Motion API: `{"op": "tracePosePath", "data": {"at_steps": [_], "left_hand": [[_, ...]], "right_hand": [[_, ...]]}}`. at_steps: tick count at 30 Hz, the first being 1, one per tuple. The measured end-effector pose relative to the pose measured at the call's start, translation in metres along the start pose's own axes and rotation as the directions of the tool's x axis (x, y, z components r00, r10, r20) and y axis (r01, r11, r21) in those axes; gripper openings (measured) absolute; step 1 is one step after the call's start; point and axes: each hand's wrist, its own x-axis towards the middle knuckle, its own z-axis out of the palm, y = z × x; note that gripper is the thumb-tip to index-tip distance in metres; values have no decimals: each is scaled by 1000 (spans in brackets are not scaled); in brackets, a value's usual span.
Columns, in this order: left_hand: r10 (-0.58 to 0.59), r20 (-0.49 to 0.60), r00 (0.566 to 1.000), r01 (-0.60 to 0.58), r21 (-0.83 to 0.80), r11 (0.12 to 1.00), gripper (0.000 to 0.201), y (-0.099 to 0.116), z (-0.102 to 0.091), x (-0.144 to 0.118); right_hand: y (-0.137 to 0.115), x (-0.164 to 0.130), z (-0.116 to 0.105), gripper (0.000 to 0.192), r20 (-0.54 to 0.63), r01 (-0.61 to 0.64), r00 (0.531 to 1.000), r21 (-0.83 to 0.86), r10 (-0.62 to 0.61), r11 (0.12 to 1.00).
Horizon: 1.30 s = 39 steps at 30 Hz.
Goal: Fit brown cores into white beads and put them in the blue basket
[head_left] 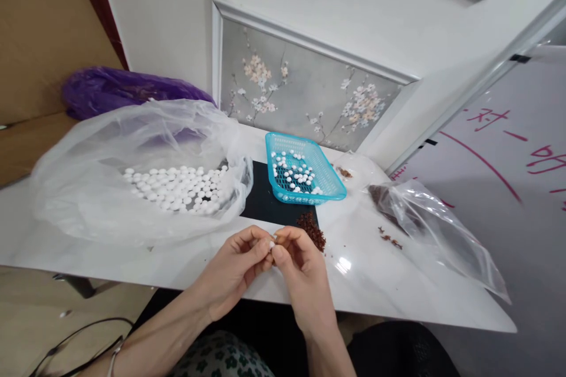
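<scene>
Between the fingertips of both hands is a small white ball [272,244], mostly covered by the thumbs. My left hand [241,262] pinches it from the left, and my right hand [303,274] pinches it from the right. Just beyond the right fingers lies a heap of dark brown dried bits [312,231]. A blue plastic basket [331,179] with several white balls in it stands behind the heap. To the left, a clear plastic bag [88,188] lies with its mouth open, many white balls [177,189] spread inside.
A black mat [256,200] lies under part of the basket. At the right are a clear bag [451,241] with brown material and a few loose brown pieces [390,238]. A purple bag [132,91] sits at the back left; a whiteboard [499,188] stands right.
</scene>
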Motion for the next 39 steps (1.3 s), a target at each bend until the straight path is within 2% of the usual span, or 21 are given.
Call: {"op": "tracePosePath", "data": {"at_steps": [4, 8, 15, 25, 32, 35, 39], "left_hand": [[-9, 42, 999, 10, -16, 1000, 13, 1, 0, 0], [-11, 63, 998, 11, 1, 1000, 16, 0, -2, 0], [-34, 70, 997, 33, 20, 999, 23, 0, -4, 0], [-23, 68, 997, 19, 65, 998, 18, 0, -4, 2], [-13, 53, 999, 7, 108, 994, 21, 2, 0, 0], [-20, 37, 999, 16, 105, 994, 21, 3, 2, -1], [-31, 28, 999, 30, 61, 998, 18, 4, 2, -1]], "right_hand": [[-8, 1, -14, 24, 159, 53, 987, -98, -37, 994], [-12, 1, -18, 26, 249, 90, 967, -149, -51, 985], [-13, 1, -18, 26, 237, 110, 969, -157, -71, 981], [-12, -2, -10, 26, 162, 163, 978, -200, -131, 966], [-9, -2, -9, 25, 133, 162, 982, -205, -137, 965], [-10, -2, -13, 24, 155, 144, 981, -164, -118, 976], [-14, 0, -21, 26, 248, 112, 966, -138, -75, 984]]}}
